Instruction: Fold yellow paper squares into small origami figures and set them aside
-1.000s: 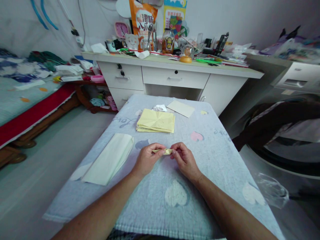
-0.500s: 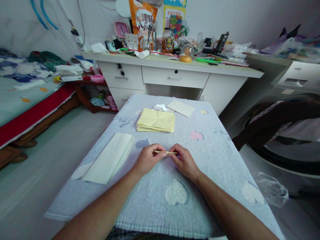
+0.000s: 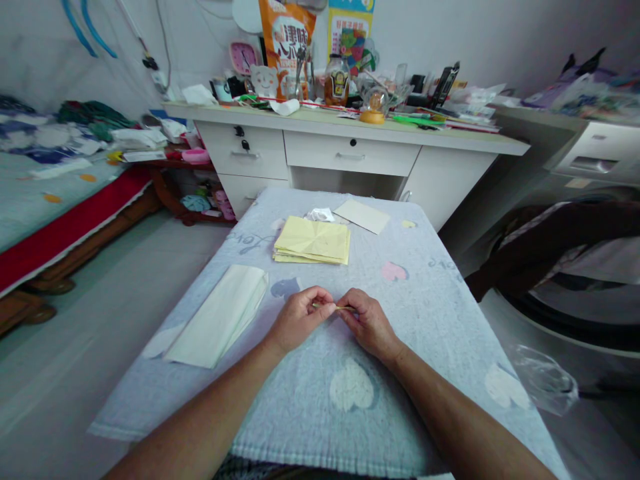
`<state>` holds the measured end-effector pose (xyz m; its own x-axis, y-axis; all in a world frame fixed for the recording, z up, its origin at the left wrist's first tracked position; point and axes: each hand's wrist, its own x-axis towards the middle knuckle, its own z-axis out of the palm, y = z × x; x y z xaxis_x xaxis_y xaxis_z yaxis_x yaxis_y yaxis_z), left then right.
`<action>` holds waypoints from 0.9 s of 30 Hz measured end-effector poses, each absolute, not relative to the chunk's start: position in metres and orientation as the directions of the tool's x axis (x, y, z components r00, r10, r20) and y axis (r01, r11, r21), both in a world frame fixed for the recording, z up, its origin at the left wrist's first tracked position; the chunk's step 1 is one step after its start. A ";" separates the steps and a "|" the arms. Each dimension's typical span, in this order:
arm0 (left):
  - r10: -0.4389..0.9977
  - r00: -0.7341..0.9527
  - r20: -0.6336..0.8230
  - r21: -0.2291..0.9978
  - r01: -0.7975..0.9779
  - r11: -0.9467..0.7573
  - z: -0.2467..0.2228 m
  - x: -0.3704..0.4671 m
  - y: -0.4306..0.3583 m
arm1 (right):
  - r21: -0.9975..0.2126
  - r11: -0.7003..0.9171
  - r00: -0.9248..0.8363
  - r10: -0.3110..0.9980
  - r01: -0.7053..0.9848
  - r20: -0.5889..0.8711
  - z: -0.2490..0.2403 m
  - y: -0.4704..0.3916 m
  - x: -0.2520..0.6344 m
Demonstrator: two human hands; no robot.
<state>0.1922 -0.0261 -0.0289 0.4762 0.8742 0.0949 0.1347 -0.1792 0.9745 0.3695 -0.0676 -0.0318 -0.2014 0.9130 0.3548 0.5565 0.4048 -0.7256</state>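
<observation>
My left hand (image 3: 306, 315) and my right hand (image 3: 365, 319) meet over the middle of the cloth-covered table, thumbs and fingers pinched on one small folded yellow paper (image 3: 345, 308). Only a thin edge of that paper shows; my fingers hide the rest. Beyond my hands lies a stack of yellow paper sheets (image 3: 313, 240), its top sheet marked with creases that fan out from the middle. To the left rests a folded pile of pale whitish-green paper (image 3: 220, 313).
A beige card (image 3: 363, 217) and a crumpled white wrapper (image 3: 320, 215) lie at the table's far end. Behind stands a white desk (image 3: 345, 123) crowded with a honey jar (image 3: 337, 81) and other items. A bed is on the left, a washing machine (image 3: 595, 160) on the right.
My fingertips have shifted slightly on the folded yellow paper, and less of its edge shows between them. The stack and the other papers have stayed in place.
</observation>
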 end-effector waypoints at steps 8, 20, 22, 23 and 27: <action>0.852 0.523 -0.009 0.998 0.054 -0.022 -0.034 0.191 -0.023 | -0.750 0.374 -0.154 0.924 0.546 0.349 -0.035 -0.069 0.370; 0.815 0.576 -0.060 0.998 0.031 0.052 -0.031 0.192 -0.025 | -0.942 0.255 -0.105 0.966 0.219 0.237 -0.036 -0.066 0.371; 0.815 0.579 -0.032 0.999 0.020 0.025 -0.031 0.192 -0.025 | -0.950 0.250 -0.120 0.966 0.187 0.230 -0.033 -0.068 0.371; 0.814 0.580 -0.013 1.000 0.016 0.005 -0.032 0.192 -0.025 | -0.954 0.247 -0.126 0.966 0.173 0.227 -0.032 -0.068 0.371; 0.807 0.590 0.014 0.997 0.048 -0.052 -0.032 0.193 -0.024 | -0.965 0.208 -0.103 0.976 0.161 0.193 -0.031 -0.069 0.371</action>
